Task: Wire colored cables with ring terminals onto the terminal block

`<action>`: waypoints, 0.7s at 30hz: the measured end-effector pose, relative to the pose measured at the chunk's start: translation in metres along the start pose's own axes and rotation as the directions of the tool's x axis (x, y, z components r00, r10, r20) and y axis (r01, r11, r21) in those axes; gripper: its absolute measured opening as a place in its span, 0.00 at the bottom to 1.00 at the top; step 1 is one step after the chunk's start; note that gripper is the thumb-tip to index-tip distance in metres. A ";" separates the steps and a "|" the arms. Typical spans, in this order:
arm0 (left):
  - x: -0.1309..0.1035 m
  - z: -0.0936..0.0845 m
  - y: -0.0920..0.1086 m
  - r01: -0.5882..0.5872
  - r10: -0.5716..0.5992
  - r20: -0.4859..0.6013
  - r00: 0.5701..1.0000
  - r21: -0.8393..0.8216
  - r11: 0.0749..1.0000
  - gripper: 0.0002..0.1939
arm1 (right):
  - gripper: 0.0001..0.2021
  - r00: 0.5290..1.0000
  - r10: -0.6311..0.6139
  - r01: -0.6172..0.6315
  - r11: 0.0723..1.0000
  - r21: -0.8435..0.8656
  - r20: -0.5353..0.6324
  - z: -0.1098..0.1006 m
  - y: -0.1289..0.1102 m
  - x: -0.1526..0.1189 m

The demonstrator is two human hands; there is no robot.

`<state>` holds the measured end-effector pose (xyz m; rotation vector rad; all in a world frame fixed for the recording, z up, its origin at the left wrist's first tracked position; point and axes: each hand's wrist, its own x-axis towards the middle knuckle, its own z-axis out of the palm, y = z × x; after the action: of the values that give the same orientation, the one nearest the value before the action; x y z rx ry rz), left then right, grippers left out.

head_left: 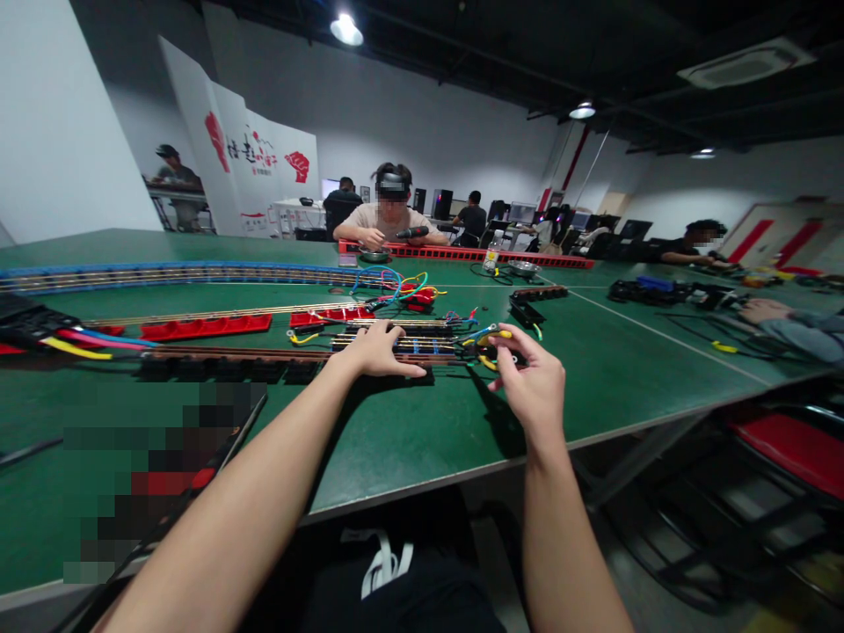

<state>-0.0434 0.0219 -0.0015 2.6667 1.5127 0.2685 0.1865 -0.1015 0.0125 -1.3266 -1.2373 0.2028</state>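
Observation:
My left hand [377,350] lies with spread fingers on a black rail assembly [432,345] that has copper-coloured strips and blue parts. At the assembly's right end, my right hand [529,374] has its thumb and forefinger closed round a yellow wire [496,336]. Other short wires and ring terminals bunch beside those fingertips, partly hidden by the hand. A long black rail with brown strips [243,353] runs leftward from under my left hand. Behind the assembly are red trays [207,328] and a tangle of coloured wires [409,286].
Across the green table [613,352] a person holds a dark tool [412,233] behind a long red rail [488,255]. A curved blue rail [178,274] lies at the back left, a bent black piece [527,308] on the right. Another person's hand [765,310] is far right.

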 end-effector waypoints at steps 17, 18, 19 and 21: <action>-0.002 -0.003 0.003 0.027 -0.027 0.019 0.999 0.007 1.000 0.58 | 0.24 0.997 0.078 -0.080 0.990 0.119 0.019 -0.038 -0.029 -0.012; -0.002 -0.003 0.003 0.026 -0.026 0.020 0.999 0.005 1.000 0.58 | 0.24 0.996 0.081 -0.083 0.989 0.125 0.025 -0.037 -0.027 -0.011; -0.002 -0.004 0.003 0.026 -0.026 0.021 0.999 0.001 1.000 0.58 | 0.24 0.996 0.083 -0.085 0.988 0.128 0.027 -0.036 -0.026 -0.010; -0.003 -0.004 0.003 0.027 -0.027 0.024 0.999 -0.007 1.000 0.58 | 0.24 0.995 0.087 -0.092 0.988 0.120 0.042 -0.033 -0.023 -0.009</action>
<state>-0.0431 0.0179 0.0028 2.6320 1.5364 0.2396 0.1959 -0.1351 0.0338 -1.2779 -1.1781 0.3628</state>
